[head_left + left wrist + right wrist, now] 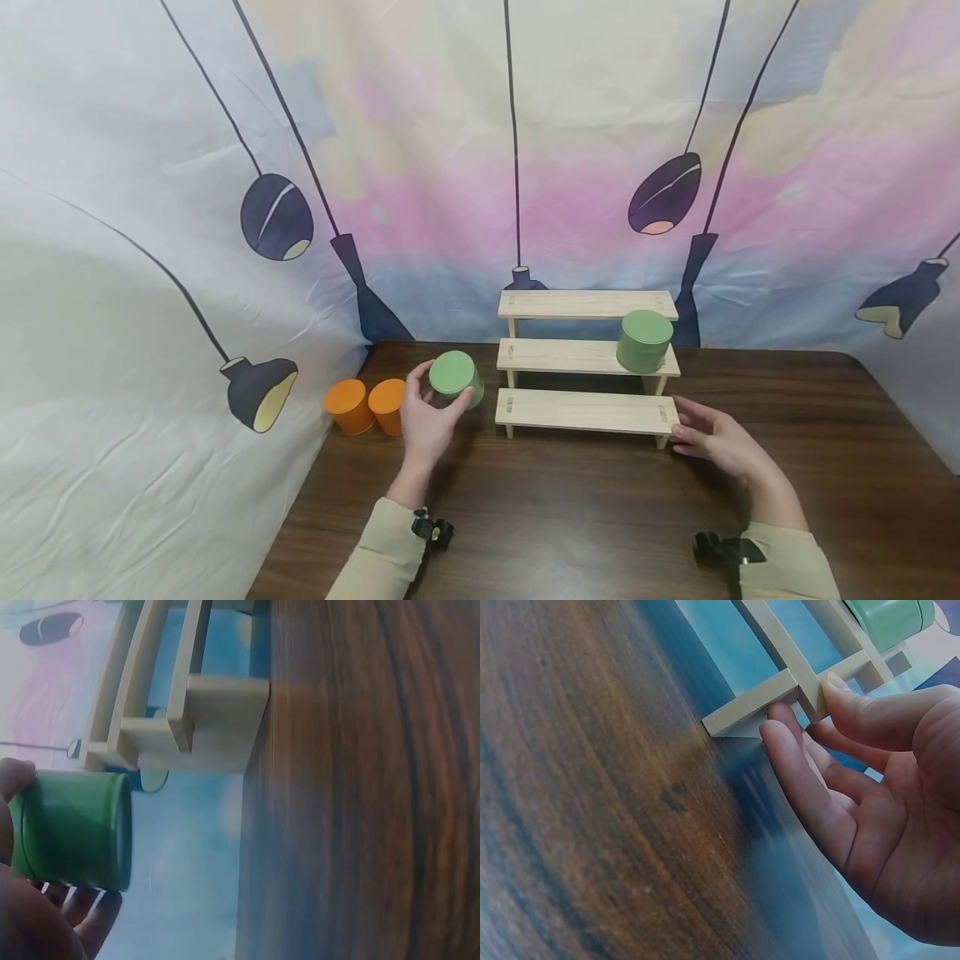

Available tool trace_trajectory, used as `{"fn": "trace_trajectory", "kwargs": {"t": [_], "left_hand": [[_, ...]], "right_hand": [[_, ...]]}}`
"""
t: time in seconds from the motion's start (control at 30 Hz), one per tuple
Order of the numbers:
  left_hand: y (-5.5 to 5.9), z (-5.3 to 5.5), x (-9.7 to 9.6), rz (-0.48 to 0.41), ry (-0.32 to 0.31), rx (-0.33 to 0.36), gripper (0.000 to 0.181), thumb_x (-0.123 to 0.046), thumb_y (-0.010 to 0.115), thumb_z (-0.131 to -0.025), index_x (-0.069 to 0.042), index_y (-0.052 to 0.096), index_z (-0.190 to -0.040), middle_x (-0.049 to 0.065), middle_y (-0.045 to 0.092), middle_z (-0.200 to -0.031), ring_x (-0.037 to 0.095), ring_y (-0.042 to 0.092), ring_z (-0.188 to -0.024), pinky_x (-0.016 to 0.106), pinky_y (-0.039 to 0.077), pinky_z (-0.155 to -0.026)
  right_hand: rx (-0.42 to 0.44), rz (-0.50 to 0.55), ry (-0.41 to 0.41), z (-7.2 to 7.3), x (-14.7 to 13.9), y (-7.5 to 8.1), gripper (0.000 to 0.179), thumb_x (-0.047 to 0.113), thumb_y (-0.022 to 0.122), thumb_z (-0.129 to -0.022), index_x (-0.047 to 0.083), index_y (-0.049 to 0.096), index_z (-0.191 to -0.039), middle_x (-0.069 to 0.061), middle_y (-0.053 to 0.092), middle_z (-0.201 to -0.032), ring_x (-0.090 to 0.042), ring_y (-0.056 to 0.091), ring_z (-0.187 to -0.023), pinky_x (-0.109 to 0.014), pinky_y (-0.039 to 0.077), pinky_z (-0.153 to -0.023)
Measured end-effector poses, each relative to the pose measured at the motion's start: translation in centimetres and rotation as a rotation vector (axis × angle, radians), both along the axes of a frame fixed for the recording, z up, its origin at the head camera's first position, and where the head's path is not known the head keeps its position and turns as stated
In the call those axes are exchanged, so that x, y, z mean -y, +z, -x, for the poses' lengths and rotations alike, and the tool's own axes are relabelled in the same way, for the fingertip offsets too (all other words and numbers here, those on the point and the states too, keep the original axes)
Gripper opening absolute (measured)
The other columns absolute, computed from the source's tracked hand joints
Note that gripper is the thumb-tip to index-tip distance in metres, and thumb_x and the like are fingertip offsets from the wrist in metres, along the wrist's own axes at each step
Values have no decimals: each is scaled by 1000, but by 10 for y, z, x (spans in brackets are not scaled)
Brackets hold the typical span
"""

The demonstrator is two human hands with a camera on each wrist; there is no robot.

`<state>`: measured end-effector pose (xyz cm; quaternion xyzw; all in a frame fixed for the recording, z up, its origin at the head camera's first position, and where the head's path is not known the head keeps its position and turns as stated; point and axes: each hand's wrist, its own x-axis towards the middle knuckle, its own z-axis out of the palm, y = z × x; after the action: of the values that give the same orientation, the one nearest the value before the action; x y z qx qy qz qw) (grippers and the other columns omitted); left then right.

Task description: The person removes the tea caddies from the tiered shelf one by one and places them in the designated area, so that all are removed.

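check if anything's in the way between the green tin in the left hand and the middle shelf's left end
Nothing visible stands between the held green tin and the middle shelf's left end; the other green tin sits toward its right end, off that path.

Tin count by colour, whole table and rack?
Green: 2 (held tin, shelf tin)
Orange: 2 (left tin, right tin, partly hidden by the left hand)
Total: 4 tins
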<state>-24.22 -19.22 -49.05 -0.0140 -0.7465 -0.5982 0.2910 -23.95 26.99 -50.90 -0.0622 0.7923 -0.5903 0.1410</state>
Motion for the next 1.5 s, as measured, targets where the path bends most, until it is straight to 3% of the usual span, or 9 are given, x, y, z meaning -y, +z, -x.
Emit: {"fn": "trace_trajectory", "kwargs": {"t": [0.33,0.7,1.07,1.23,1.5], "left_hand": [[1,5,22,98,-6,163,83,-16,97,-80,2,54,-149,18,60,-139,34,61,-125,52,53,-106],[7,3,35,337,-3,292,83,-23,96,-80,-1,54,-148,19,58,-138,35,58,-123,51,53,-103],[13,1,54,437,-23,296,85,-22,96,-80,0,54,-151,20,62,-140,37,60,-125,56,51,-103],[15,0,55,483,-20,308,87,-23,95,-80,1,53,-153,22,60,-142,40,59,-127,58,50,-105],[14,-1,53,591,16,279,82,-26,98,-77,2,60,-144,21,66,-134,40,59,-122,57,51,-101]], "right_hand": [[3,-9,-1,0,1,0,69,1,59,-109,-13,19,-164,-47,40,-152,-26,72,-111,-38,62,-93],[4,-17,6,0,1,3,71,5,60,-109,-13,19,-164,-47,37,-154,-28,71,-113,-37,62,-92],[-15,21,12,0,0,-1,68,-1,55,-109,-15,17,-163,-49,41,-148,-27,71,-113,-39,62,-92],[-5,23,9,0,0,-1,68,-1,55,-110,-15,16,-164,-49,40,-149,-28,70,-114,-39,62,-92],[-5,23,14,1,0,-1,68,-2,54,-110,-15,16,-164,-49,39,-149,-28,71,-114,-39,62,-92]]}}
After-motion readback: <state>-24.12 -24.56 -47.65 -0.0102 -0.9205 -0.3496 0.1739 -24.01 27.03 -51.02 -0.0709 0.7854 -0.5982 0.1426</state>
